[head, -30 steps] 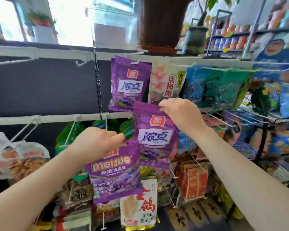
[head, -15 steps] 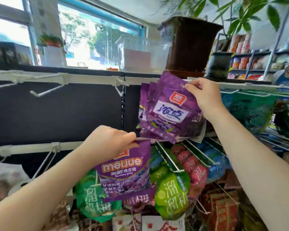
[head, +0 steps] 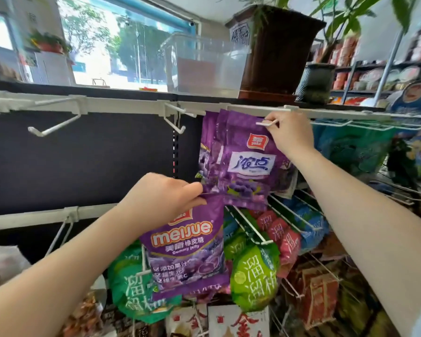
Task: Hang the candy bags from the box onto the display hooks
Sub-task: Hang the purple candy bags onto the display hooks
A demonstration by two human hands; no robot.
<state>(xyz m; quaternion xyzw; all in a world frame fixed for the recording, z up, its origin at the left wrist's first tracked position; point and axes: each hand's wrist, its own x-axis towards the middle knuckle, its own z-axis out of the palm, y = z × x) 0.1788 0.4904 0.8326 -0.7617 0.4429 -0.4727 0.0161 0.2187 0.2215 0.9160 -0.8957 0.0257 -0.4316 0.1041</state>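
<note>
Purple bag (head: 247, 161) that my right hand (head: 287, 137) carried up a sec ago now hangs on the top hook (head: 266, 123), fingers pinching its top corner. Left hand (head: 165, 198) grips the next bag (head: 187, 249), ready.

We had a single view — a wide-angle camera worn on the head, facing forward and tilted slightly up at the display rack (head: 131, 107) from close range. Both forearms reached in from the near edge; the window (head: 122, 45) lay far left, store shelves (head: 374, 69) far right.
</note>
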